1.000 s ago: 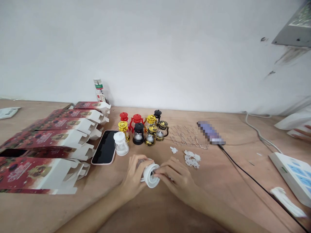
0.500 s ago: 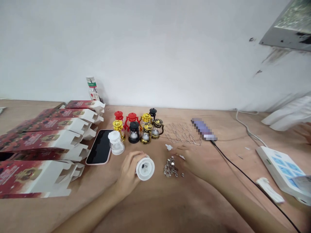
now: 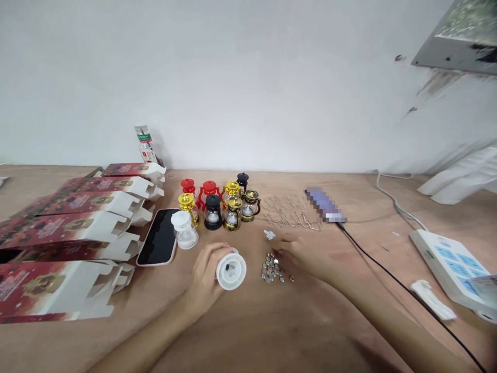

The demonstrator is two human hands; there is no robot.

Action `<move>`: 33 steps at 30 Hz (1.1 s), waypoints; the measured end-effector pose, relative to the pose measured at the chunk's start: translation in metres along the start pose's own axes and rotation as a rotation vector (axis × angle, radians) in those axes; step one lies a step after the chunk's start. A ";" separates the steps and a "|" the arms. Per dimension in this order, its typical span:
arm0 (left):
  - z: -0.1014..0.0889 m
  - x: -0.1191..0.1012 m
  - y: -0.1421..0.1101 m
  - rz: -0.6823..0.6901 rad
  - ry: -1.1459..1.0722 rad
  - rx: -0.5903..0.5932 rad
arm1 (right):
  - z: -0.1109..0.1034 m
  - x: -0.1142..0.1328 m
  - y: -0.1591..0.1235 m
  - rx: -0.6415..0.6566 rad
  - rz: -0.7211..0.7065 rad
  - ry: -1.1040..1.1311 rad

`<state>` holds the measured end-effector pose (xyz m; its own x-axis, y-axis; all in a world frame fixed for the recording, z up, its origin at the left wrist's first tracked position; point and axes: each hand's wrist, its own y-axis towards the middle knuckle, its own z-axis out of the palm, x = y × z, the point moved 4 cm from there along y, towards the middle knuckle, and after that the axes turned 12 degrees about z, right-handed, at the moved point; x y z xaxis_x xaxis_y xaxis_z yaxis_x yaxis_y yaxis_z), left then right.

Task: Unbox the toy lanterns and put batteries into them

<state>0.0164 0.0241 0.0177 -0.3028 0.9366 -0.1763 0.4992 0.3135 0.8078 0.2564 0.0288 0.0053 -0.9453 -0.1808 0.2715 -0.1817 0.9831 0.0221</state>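
My left hand (image 3: 205, 269) is wrapped round a small white lantern (image 3: 232, 271), tipped so that its round base faces me. Inside the base shows an open recess with a dark bit and a metal contact. My right hand (image 3: 301, 254) rests low over the table, its fingers bent together at the upper edge of a heap of silvery button cells (image 3: 271, 269). Whatever lies between those fingertips is hidden. Just left of them sits a small white plastic piece (image 3: 269, 235). Another white lantern (image 3: 185, 230) stands upright beyond my left hand.
Several red, gold and black lanterns (image 3: 213, 212) stand grouped behind. Bent metal wires (image 3: 291, 212) lie right of them. Red printed boxes (image 3: 50, 290) and a phone (image 3: 158, 237) are on the left. A cabled phone (image 3: 324, 204) and a power strip (image 3: 450, 264) are on the right.
My right hand has left the lantern's base and moved right, to the button cells, which were hidden behind it. My left hand keeps the lantern, its base now turned more toward me.
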 end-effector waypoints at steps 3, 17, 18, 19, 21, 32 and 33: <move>0.000 0.000 0.001 -0.008 -0.003 -0.004 | -0.001 -0.007 0.003 0.043 0.064 -0.018; 0.001 -0.003 0.005 -0.044 0.009 -0.014 | -0.043 0.110 -0.023 -0.544 -0.331 0.516; 0.001 -0.003 0.005 -0.046 0.006 -0.017 | -0.043 0.115 -0.023 -0.574 -0.371 0.500; 0.000 -0.003 0.005 -0.050 0.003 -0.021 | -0.042 0.118 -0.023 -0.604 -0.392 0.479; 0.000 -0.002 0.005 -0.055 -0.001 -0.028 | -0.040 0.119 -0.023 -0.667 -0.401 0.439; 0.000 -0.001 0.004 -0.072 -0.048 -0.046 | -0.035 0.122 -0.028 -0.757 -0.380 0.349; 0.001 -0.001 0.004 -0.069 -0.040 -0.043 | -0.037 0.118 -0.029 -0.763 -0.379 0.336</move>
<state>0.0191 0.0247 0.0206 -0.3020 0.9187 -0.2545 0.4429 0.3716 0.8159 0.1605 -0.0198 0.0723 -0.7087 -0.5951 0.3790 -0.1226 0.6330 0.7644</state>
